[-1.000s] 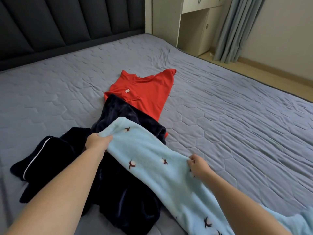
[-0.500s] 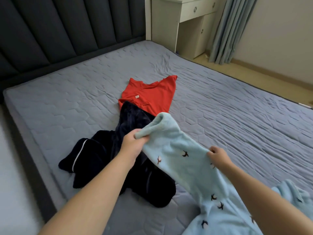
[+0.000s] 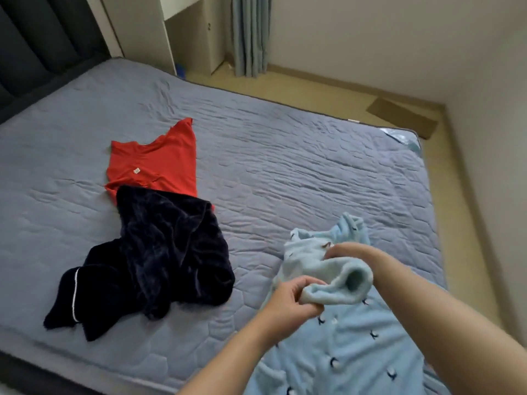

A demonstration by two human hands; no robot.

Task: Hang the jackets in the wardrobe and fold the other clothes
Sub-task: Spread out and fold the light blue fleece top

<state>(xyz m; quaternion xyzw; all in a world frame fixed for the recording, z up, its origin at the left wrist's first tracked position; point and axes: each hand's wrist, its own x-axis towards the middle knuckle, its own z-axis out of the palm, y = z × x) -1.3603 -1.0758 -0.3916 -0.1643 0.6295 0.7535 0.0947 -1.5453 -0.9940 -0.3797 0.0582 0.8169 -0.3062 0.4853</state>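
Note:
A light blue fleece garment [image 3: 350, 337] with small dark bird prints lies bunched on the near right of the bed. My left hand [image 3: 291, 299] grips a rolled cuff of it. My right hand [image 3: 339, 250] is pushed into the fabric just beyond, its fingers mostly hidden by the fleece. A dark navy plush garment [image 3: 162, 252] with white piping lies crumpled to the left, apart from the blue one. It overlaps the lower end of a red T-shirt [image 3: 159, 163] spread flat further back.
The grey quilted bed cover [image 3: 299, 172] stretches wide behind the clothes. A dark padded headboard [image 3: 37, 41] stands at the far left, a white desk [image 3: 176, 27] and grey curtain [image 3: 249, 35] beyond. Wooden floor [image 3: 328, 92] runs along the bed's far and right edges.
I have pulled the blue fleece garment off the navy one and over to the right. Both hands came closer together on it, and my view swung right.

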